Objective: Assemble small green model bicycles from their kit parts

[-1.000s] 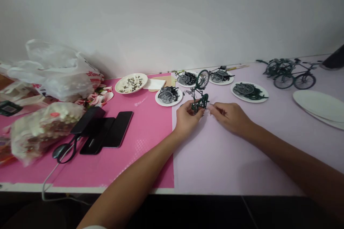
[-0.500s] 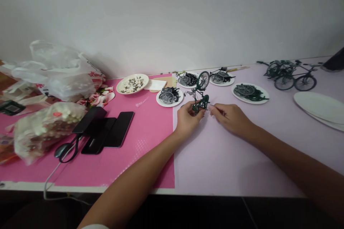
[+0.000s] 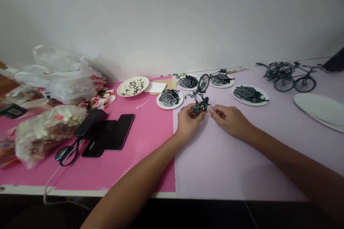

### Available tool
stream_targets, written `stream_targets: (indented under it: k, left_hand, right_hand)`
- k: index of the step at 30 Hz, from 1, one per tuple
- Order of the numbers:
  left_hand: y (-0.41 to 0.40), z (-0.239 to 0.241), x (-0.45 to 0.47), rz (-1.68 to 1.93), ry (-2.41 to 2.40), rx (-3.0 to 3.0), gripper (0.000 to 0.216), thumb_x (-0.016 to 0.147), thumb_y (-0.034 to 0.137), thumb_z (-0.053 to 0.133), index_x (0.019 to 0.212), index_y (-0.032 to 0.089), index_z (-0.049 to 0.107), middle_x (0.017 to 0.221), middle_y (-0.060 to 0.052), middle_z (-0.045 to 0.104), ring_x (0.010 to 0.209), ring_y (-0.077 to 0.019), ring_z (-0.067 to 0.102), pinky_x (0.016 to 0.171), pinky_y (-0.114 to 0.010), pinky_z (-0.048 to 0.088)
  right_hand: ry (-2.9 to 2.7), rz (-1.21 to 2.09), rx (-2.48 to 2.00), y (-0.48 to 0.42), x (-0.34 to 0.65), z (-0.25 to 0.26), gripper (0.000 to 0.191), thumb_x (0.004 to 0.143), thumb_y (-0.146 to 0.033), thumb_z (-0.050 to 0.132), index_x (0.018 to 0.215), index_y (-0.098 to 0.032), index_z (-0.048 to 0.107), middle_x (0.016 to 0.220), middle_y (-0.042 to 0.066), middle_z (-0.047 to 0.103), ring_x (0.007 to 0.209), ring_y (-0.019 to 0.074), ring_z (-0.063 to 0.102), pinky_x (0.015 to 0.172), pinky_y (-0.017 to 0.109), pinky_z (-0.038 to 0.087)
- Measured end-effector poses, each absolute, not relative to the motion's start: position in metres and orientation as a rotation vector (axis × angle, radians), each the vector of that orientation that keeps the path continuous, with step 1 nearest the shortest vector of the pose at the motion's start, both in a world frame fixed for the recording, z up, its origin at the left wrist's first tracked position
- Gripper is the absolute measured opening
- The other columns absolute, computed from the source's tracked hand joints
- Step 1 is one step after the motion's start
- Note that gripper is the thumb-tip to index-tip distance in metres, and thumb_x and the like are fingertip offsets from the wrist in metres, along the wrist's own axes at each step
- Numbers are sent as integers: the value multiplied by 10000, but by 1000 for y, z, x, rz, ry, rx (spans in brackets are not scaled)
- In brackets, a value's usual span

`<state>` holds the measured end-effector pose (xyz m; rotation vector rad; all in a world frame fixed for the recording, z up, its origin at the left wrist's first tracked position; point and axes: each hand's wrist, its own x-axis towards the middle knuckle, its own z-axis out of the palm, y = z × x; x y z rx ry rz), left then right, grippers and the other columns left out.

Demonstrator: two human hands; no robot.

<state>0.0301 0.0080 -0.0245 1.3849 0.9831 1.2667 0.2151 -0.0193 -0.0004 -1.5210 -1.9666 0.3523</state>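
Your left hand [image 3: 189, 120] has its fingers clamped on the lower end of the small bicycle [image 3: 201, 101], over the table [image 3: 215, 164]. Your right hand [image 3: 228, 117] seems to pinch a thin piece [image 3: 212, 107] just beside it, too small to make out. The bicycle is probably light, stiff and fragile; hold it around its middle. Its long axis tilts steeply, with one wheel [image 3: 203, 83] uppermost.

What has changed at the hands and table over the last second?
Very little: the whole scene sits slightly lower in view, apparently from camera movement. Nothing was visibly taken up or let go. The left hand keeps its grip on the model bicycle; the right hand stays close beside it. Plates unmoved.
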Motion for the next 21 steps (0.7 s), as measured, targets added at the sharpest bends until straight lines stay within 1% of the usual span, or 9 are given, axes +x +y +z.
stream_targets:
  k: [2, 5, 7, 10, 13, 16, 19, 21]
  left_hand:
    - [8, -25, 30, 1268, 983, 1381, 395, 778, 159, 832, 1164, 154, 749, 939, -76, 800, 756, -141, 706, 693, -246, 534]
    - [8, -24, 31, 1264, 991, 1386, 410, 782, 150, 823, 1184, 153, 747, 948, -78, 800, 752, -139, 697, 703, -252, 538]
    - [7, -23, 31, 1261, 997, 1394, 413, 790, 151, 815, 1197, 154, 745, 950, -77, 799, 745, -133, 689, 699, -250, 533]
    - [7, -23, 30, 1265, 1010, 1407, 400, 798, 165, 809, 1193, 156, 746, 935, -72, 797, 725, -125, 676, 674, -241, 516]
    - [7, -23, 30, 1267, 1011, 1410, 396, 792, 169, 818, 1182, 161, 748, 928, -68, 797, 726, -128, 675, 678, -246, 515]
    - [7, -23, 30, 1266, 1002, 1398, 386, 791, 162, 822, 1169, 162, 748, 934, -69, 796, 739, -136, 681, 696, -257, 519]
    - [6, -21, 31, 1261, 1006, 1398, 387, 788, 164, 828, 1166, 159, 748, 926, -68, 794, 730, -136, 677, 689, -255, 512]
    - [6, -21, 31, 1260, 1004, 1398, 398, 782, 162, 831, 1171, 152, 747, 925, -69, 793, 723, -131, 675, 683, -248, 510]
  right_hand:
    - [-1967, 371, -1535, -19, 215, 0, 433, 1001, -483, 492, 647, -234, 461, 518, -22, 505, 485, 150, 447, 526, 308, 306]
    - [-1957, 407, -1539, -20, 216, 1, 433, 1015, -499, 472, 683, -231, 543, 546, -11, 553, 514, 162, 493, 546, 311, 327]
    - [-1944, 405, -1525, -20, 216, 0, 378, 987, -499, 528, 725, -232, 580, 568, -13, 572, 525, 163, 509, 549, 307, 342]
    - [-1923, 384, -1510, -20, 216, -2, 241, 915, -453, 627, 804, -240, 614, 585, -24, 588, 521, 161, 523, 548, 299, 366]
    - [-1913, 364, -1520, -20, 216, -3, 190, 901, -422, 629, 831, -245, 622, 585, -24, 595, 520, 166, 534, 549, 299, 372]
    - [-1918, 370, -1536, -19, 215, -2, 237, 929, -431, 597, 786, -243, 591, 585, -19, 596, 528, 167, 533, 551, 300, 359]
    - [-1947, 393, -1564, -18, 215, 0, 371, 973, -470, 532, 685, -236, 525, 549, -14, 562, 509, 160, 489, 546, 304, 328]
    - [-1957, 433, -1582, -19, 215, 2, 437, 1004, -494, 477, 659, -230, 530, 539, -6, 564, 507, 160, 490, 552, 307, 326]
